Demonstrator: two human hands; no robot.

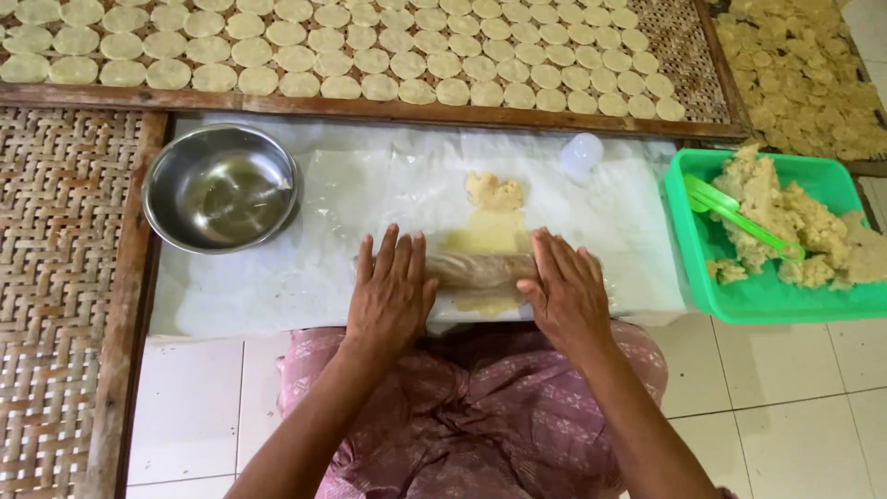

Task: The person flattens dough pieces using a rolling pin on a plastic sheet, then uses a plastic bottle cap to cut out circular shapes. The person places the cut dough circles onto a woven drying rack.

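My left hand (393, 294) and my right hand (565, 291) lie flat, fingers spread, on the two ends of a brown rolling pin (480, 269). The pin rests across a pale yellow sheet of dough (490, 233) on a white plastic-covered board (277, 277). An unrolled lump of the same dough (493, 191) sits at the sheet's far end. The middle of the pin shows between my hands; its ends are hidden under my palms.
A steel bowl (220, 188) stands at the board's left. A green tub (767, 300) of dough with a green tool (739, 214) sits at the right. A small white round cutter (581, 153) lies behind. Woven trays (684, 55) behind hold several round dough discs (370, 55).
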